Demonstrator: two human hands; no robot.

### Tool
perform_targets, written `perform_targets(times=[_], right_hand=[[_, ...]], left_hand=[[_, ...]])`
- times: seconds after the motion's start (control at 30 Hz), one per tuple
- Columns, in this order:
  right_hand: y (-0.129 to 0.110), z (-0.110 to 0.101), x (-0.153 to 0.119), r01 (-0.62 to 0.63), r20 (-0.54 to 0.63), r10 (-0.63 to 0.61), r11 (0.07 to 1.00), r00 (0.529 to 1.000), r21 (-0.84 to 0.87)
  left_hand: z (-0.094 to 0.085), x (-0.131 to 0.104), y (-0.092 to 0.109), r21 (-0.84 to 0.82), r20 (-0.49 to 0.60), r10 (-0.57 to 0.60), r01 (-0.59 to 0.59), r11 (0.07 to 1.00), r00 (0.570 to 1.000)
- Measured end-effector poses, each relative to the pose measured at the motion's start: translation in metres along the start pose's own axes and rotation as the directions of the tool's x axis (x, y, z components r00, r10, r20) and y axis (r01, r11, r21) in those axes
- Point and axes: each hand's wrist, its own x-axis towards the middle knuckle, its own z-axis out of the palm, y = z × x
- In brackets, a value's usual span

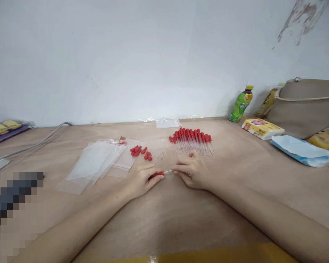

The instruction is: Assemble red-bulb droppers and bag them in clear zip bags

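Observation:
Between thumb and fingers my left hand (143,179) grips a red rubber dropper bulb (158,174). A clear dropper tube (167,171) runs from the bulb's right end to my right hand (191,171), whose fingertips are closed on it. Just beyond my left hand lie several loose red bulbs (137,150), with a few clear tubes (159,153) to their right. Farther right, past my right hand, a pile of droppers with red bulbs (190,135) lies with the bulbs pointing away from me.
Clear plastic bags (95,160) lie left of the loose bulbs. A small bag (168,123) is by the wall. On the right stand a green bottle (240,105), a tissue pack (262,128), a blue-white packet (304,150) and a beige bag (307,106). A cable (41,141) crosses the left.

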Motion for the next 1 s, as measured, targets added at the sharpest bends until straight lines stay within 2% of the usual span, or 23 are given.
perform_targets(times=[0.37, 0.6, 0.73, 0.83, 0.93, 1.0], right_hand=[[-0.011, 0.005, 0.003, -0.105, 0.103, 0.100, 0.993, 0.990, 0.052], [-0.015, 0.010, 0.005, -0.222, 0.215, 0.190, 0.966, 0.958, 0.135], [-0.015, 0.004, 0.010, -0.272, 0.279, 0.220, 0.948, 0.935, 0.165], [-0.018, -0.006, 0.015, -0.238, 0.304, 0.195, 0.965, 0.933, 0.113], [-0.017, -0.016, 0.018, -0.164, 0.342, 0.138, 0.985, 0.929, 0.048], [-0.011, -0.021, 0.018, -0.211, 0.377, 0.178, 0.976, 0.909, 0.048]], left_hand=[[0.000, 0.000, 0.002, 0.043, 0.024, 0.006, -0.007, 0.999, 1.000], [0.001, -0.001, 0.001, 0.054, 0.008, 0.056, -0.056, 0.997, 0.998], [0.004, -0.003, -0.006, 0.070, -0.038, 0.112, -0.109, 0.992, 0.993], [0.005, -0.005, -0.011, 0.082, -0.037, 0.133, -0.129, 0.988, 0.990], [0.004, -0.006, -0.012, 0.082, -0.032, 0.032, -0.029, 0.996, 0.999], [0.003, -0.005, -0.012, 0.059, -0.076, -0.089, 0.094, 0.994, 0.993]])
